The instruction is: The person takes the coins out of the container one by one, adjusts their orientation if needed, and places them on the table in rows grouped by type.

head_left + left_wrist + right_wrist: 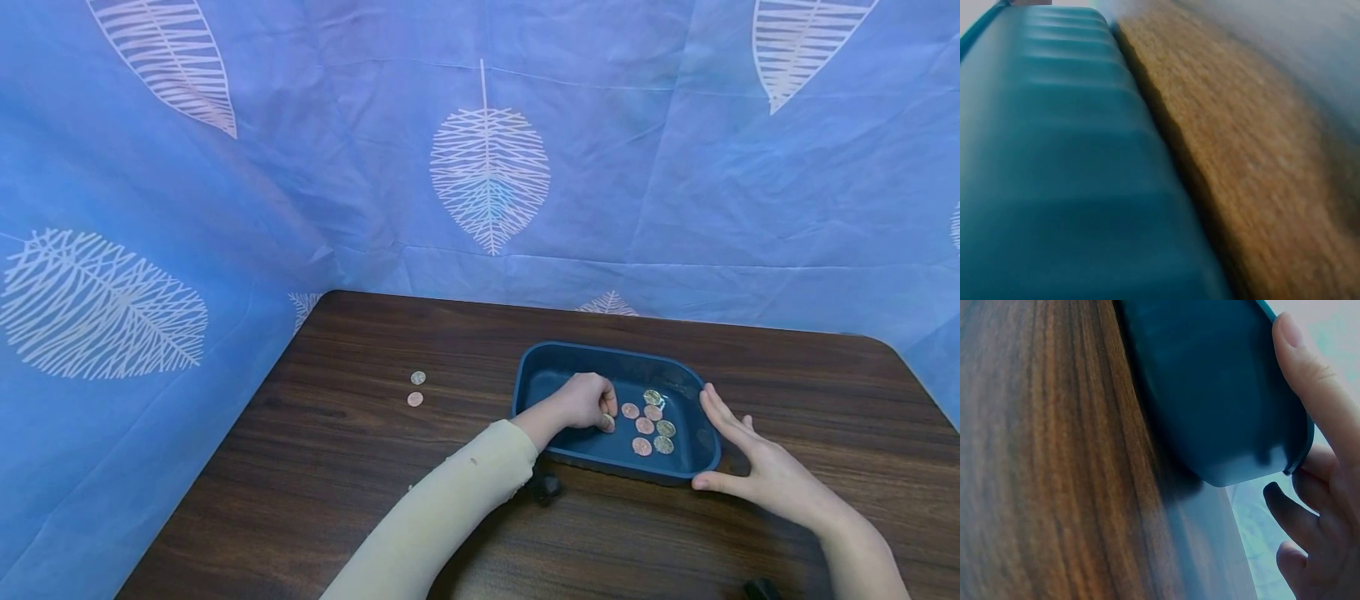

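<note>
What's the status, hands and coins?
Left hand in blue tray, apparently pinching a coin. Right hand touching tray's right end. Coins in tray, two on table. No obstruction seen.

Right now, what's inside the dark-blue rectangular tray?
Round copper- and gold-coloured coins lie inside the blue rectangular tray; the left grip pinches another. Whatever lies beneath that grip is hidden.

Right grip (1335, 487) touching blue container (1216, 381), thumb (1307, 372) on rim (1265, 307); wood-grain tabletop (1041, 456) below.

Blue leaf-print cloth (637, 183) behind brown table (300, 483)
</note>
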`<state>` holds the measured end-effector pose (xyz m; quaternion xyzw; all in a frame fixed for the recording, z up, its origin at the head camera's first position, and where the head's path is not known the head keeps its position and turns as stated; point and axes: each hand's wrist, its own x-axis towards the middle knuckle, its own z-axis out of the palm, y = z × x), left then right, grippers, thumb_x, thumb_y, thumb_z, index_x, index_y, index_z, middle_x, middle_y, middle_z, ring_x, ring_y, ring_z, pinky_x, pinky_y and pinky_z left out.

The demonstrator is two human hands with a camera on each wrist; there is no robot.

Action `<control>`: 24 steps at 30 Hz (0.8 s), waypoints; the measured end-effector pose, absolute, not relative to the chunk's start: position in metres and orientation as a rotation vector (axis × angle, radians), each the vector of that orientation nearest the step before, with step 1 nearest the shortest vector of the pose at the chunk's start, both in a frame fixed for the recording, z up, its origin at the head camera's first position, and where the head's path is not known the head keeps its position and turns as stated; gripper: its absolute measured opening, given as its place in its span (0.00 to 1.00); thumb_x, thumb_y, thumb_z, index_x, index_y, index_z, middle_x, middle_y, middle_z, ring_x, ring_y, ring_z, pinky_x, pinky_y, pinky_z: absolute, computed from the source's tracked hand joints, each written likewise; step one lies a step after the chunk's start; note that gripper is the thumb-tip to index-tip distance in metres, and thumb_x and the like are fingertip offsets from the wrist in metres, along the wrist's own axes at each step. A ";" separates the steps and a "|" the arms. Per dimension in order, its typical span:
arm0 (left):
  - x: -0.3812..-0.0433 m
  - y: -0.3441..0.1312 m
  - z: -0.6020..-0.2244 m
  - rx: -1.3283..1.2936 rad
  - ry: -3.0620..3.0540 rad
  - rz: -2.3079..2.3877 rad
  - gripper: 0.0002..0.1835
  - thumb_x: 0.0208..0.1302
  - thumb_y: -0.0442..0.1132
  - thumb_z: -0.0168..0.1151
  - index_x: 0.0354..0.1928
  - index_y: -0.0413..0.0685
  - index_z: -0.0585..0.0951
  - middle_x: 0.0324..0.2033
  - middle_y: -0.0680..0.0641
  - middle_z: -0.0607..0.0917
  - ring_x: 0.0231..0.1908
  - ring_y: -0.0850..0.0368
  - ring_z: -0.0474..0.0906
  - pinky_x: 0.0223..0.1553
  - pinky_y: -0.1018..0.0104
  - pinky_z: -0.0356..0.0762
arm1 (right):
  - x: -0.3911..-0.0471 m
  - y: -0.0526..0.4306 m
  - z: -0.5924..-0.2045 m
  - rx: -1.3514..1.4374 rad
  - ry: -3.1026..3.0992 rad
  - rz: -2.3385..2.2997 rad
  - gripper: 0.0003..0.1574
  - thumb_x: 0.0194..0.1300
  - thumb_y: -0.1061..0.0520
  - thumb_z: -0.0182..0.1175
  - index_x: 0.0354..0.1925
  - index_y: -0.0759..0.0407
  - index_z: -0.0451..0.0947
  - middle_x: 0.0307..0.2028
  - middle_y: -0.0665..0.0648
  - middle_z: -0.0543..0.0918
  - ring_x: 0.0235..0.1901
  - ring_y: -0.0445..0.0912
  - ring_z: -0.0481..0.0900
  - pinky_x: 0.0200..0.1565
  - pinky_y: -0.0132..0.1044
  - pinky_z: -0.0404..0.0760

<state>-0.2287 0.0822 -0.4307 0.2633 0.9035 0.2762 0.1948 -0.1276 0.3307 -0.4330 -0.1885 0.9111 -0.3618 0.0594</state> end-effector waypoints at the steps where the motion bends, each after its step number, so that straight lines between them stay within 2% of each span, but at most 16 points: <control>1: -0.229 0.082 -0.431 0.749 2.526 0.772 0.07 0.56 0.35 0.71 0.28 0.48 0.80 0.24 0.56 0.76 0.26 0.65 0.72 0.28 0.77 0.69 | -0.127 0.331 -0.433 -0.574 2.759 -1.099 0.67 0.55 0.51 0.71 0.76 0.43 0.35 0.74 0.45 0.30 0.65 0.78 0.35 0.55 0.76 0.40; 7: -0.230 0.079 -0.432 0.844 2.486 0.803 0.03 0.57 0.33 0.70 0.29 0.47 0.83 0.24 0.57 0.78 0.26 0.67 0.72 0.28 0.79 0.69 | -0.127 0.330 -0.434 -0.598 2.756 -1.118 0.66 0.55 0.51 0.71 0.76 0.44 0.35 0.74 0.46 0.31 0.65 0.77 0.35 0.58 0.73 0.37; 15: -0.227 0.065 -0.420 0.830 2.392 1.197 0.01 0.61 0.33 0.65 0.34 0.46 0.85 0.24 0.57 0.80 0.26 0.67 0.75 0.28 0.76 0.73 | -0.127 0.331 -0.436 -0.617 2.747 -1.128 0.66 0.55 0.52 0.71 0.76 0.45 0.35 0.74 0.49 0.31 0.65 0.78 0.36 0.58 0.73 0.36; 24: -0.228 0.007 -0.390 0.772 2.335 1.574 0.06 0.63 0.34 0.64 0.40 0.40 0.84 0.30 0.52 0.82 0.30 0.60 0.77 0.32 0.69 0.77 | -0.127 0.331 -0.433 -0.604 2.763 -1.113 0.66 0.55 0.52 0.71 0.76 0.45 0.36 0.74 0.49 0.32 0.65 0.78 0.36 0.57 0.74 0.38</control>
